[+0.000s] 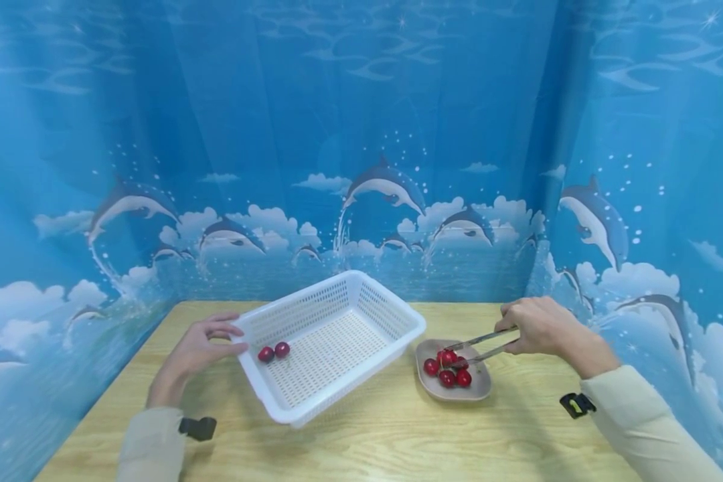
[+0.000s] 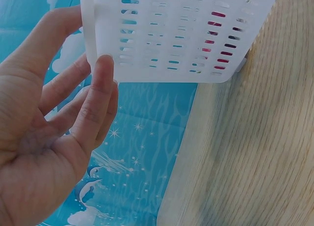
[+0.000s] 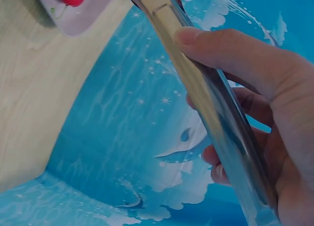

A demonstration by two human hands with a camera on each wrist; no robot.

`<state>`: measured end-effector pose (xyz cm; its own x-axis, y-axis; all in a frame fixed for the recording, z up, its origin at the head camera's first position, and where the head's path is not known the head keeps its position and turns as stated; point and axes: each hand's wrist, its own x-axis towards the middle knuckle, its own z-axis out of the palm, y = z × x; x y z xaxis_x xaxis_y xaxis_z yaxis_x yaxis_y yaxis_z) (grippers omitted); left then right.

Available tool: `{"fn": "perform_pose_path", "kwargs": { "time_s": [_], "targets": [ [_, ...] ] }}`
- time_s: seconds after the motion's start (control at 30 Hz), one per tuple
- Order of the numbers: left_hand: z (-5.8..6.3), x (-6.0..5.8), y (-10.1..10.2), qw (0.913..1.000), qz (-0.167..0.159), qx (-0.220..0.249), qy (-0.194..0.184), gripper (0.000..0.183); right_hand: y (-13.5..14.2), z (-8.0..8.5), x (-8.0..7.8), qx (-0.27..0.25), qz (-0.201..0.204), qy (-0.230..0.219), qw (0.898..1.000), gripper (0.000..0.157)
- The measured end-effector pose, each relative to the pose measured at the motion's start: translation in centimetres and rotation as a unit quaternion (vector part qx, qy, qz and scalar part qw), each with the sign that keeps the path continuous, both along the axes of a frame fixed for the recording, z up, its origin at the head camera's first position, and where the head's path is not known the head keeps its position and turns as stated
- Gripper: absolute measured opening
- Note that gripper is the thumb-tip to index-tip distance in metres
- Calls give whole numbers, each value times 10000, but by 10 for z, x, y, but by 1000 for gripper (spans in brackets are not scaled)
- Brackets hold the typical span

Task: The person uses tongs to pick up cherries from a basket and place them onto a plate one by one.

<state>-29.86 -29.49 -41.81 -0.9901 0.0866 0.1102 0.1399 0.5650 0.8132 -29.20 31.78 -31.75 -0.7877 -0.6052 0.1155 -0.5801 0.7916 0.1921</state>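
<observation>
My left hand (image 1: 201,345) grips the left end of a white plastic basket (image 2: 147,64) by its rim, with fingertips against the perforated wall. Two dark red cherries (image 1: 282,349) lie inside, close to that hand. To the basket's right, a small pale dish (image 1: 483,391) carries several red cherries (image 1: 447,379). My right hand (image 1: 545,328) holds metal tongs (image 3: 196,83), thumb on one arm and fingers curled round the other side. The tips of the tongs reach down among the cherries in the dish, on either side of an upper one; cherries partly hide them.
Everything stands on a light wood-grain table (image 1: 361,442). Blue curtains (image 1: 313,134) printed with dolphins and clouds enclose its back and both sides. The basket's right corner comes close to the dish. Dark straps with small devices (image 1: 199,428) sit on both wrists.
</observation>
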Motion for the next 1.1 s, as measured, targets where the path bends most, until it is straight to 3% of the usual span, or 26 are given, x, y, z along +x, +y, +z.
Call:
{"fn": "perform_pose_path", "kwargs": {
  "time_s": [0.5, 0.87, 1.1],
  "targets": [
    [2, 0, 2, 9992, 191, -48, -336, 44, 0, -11, -4, 72, -57, -130, 9999, 25],
    [0, -2, 0, 9997, 152, -79, -199, 45, -2, -7, -3, 50, -129, -180, 9997, 32],
    [0, -2, 0, 9997, 163, -69, -186, 46, -5, 4, -1, -75, -69, 120, 9999, 41]
  ]
}}
